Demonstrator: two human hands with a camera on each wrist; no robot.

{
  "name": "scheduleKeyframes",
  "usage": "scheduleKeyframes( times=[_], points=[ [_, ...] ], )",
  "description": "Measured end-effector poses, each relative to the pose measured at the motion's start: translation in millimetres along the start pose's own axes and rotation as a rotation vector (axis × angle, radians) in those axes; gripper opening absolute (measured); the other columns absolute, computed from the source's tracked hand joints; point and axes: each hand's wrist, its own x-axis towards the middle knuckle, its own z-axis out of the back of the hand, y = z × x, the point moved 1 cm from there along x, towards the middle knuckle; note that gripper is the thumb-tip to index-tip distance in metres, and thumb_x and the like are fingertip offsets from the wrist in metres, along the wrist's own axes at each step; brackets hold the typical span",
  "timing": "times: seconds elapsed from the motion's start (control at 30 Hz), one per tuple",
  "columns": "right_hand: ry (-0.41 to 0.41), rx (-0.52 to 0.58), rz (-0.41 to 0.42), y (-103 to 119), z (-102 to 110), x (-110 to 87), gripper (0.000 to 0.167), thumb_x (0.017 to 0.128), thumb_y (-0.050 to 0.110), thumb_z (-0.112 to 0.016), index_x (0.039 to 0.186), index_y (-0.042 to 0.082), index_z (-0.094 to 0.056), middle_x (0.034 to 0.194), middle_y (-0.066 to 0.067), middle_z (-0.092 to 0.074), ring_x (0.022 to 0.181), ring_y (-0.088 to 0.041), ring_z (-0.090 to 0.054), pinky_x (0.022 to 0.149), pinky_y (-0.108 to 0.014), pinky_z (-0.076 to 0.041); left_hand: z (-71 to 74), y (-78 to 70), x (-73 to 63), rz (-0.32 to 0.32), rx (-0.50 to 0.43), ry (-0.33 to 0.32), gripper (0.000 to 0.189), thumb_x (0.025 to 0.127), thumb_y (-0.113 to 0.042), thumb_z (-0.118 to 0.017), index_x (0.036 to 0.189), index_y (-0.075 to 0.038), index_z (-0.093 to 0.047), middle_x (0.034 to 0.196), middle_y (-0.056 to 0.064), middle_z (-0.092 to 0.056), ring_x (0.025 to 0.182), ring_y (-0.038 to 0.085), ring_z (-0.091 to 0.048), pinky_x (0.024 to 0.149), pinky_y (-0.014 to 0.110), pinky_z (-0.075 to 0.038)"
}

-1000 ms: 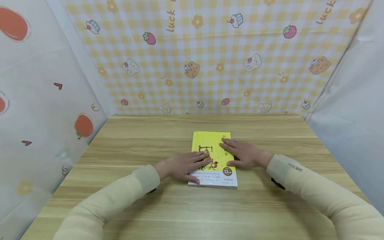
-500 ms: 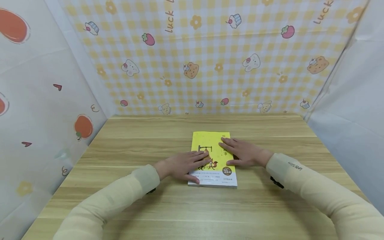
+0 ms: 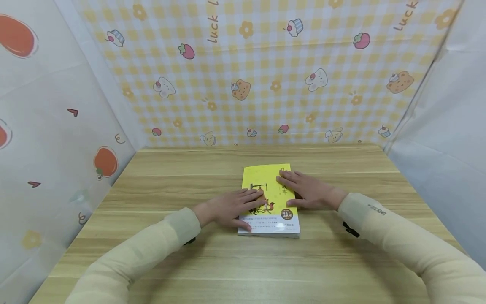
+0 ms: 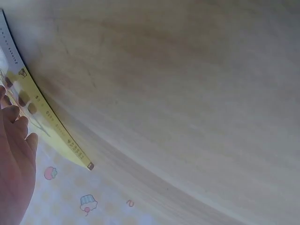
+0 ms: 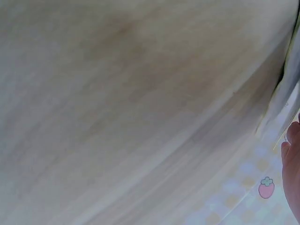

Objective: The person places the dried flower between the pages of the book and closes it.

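A closed paperback book (image 3: 265, 175) with a yellow cover and white lower band lies on the table; its print is upside down in the head view. Across its left half rests my left hand (image 3: 231, 207), fingers straight, thumb near the front corner. My right hand (image 3: 309, 192) touches the right side of the cover with extended fingers. In the left wrist view, the book's spine (image 4: 51, 115) shows beside part of the left hand (image 4: 16, 164). At the right wrist view's edge, the book's page edges (image 5: 281, 93) look slightly parted near the right hand (image 5: 291, 173).
The wood-grain table (image 3: 182, 169) spreads around the book. A yellow checked cloth (image 3: 273, 55) with cartoon prints hangs behind it. White cloth walls (image 3: 436, 139) stand at both sides.
Over the last half second the book's far edge and both hands have shifted slightly upward in the head view. The camera has tilted a little. Both hands keep their places on the cover.
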Motion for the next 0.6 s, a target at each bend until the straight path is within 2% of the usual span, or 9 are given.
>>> scheduleKeyframes(
  times=[0.17, 0.4, 0.6],
  points=[
    [-0.024, 0.014, -0.024, -0.4, 8.5, 1.1, 0.086, 0.095, 0.065, -0.039, 0.157, 0.012, -0.014, 0.161, -0.011, -0.01, 0.146, -0.03, -0.011, 0.117, -0.046, -0.016, 4.9, 4.1, -1.9, 0.018, -0.001, -0.012, 0.087, 0.093, -0.071, -0.03, 0.158, -0.015, -0.011, 0.162, 0.009, -0.006, 0.147, 0.028, -0.006, 0.118, 0.038, -0.009],
    [-0.113, 0.046, 0.023, -0.1, 23.0, -1.2, 0.081, 0.097, 0.051, -0.05, 0.155, 0.003, -0.018, 0.159, -0.021, -0.014, 0.144, -0.038, -0.016, 0.115, -0.052, -0.015, 16.9, 9.7, -8.2, 0.044, -0.035, -0.074, 0.085, 0.094, -0.065, -0.042, 0.156, -0.011, -0.019, 0.161, 0.014, -0.015, 0.147, 0.029, -0.012, 0.117, 0.043, -0.017],
    [-0.166, 0.09, -0.048, -0.8, 34.6, -9.0, 0.078, 0.097, 0.043, -0.055, 0.156, 0.008, -0.018, 0.16, -0.019, -0.012, 0.142, -0.044, -0.018, 0.112, -0.058, -0.019, 24.7, 19.8, -15.0, 0.116, -0.072, -0.125, 0.085, 0.095, -0.06, -0.048, 0.156, -0.01, -0.018, 0.161, 0.017, -0.012, 0.147, 0.031, -0.009, 0.118, 0.041, -0.008]
  ],
)
